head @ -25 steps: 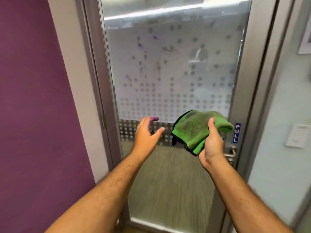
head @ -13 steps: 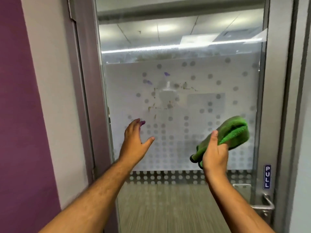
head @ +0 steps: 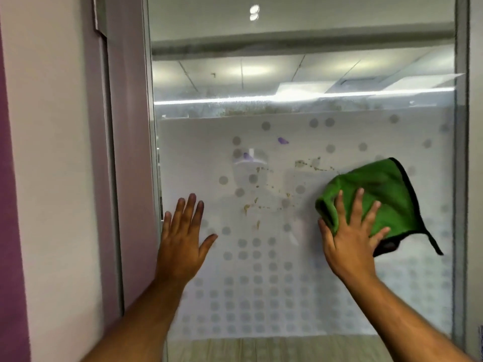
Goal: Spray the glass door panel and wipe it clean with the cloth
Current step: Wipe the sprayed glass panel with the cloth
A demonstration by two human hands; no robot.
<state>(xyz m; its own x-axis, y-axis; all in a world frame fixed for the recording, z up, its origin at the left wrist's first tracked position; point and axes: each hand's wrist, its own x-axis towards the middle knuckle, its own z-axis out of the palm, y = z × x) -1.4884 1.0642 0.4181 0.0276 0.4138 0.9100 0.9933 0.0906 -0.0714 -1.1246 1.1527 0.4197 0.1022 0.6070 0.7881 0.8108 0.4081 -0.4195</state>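
The glass door panel (head: 300, 288) fills the view, frosted with grey dots. Brown specks and purple smears (head: 261, 199) soil its middle. A green cloth with a black edge (head: 384, 197) lies flat against the glass at the right. My right hand (head: 350, 236) presses the cloth's lower left part to the panel, fingers spread. My left hand (head: 183, 244) is open with its palm toward the glass at the left edge, holding nothing. No spray bottle is in view.
The grey metal door frame (head: 128, 152) runs down the left, with a beige wall and a purple wall (head: 10, 231) beyond it. The frame's right post (head: 462, 152) stands close to the cloth. Clear glass above the frosting shows ceiling lights.
My right hand rose and laid the cloth flat on the glass, fingers now spread over it. My left hand moved up toward the panel. The view lifted; the handle and PULL label left the frame.
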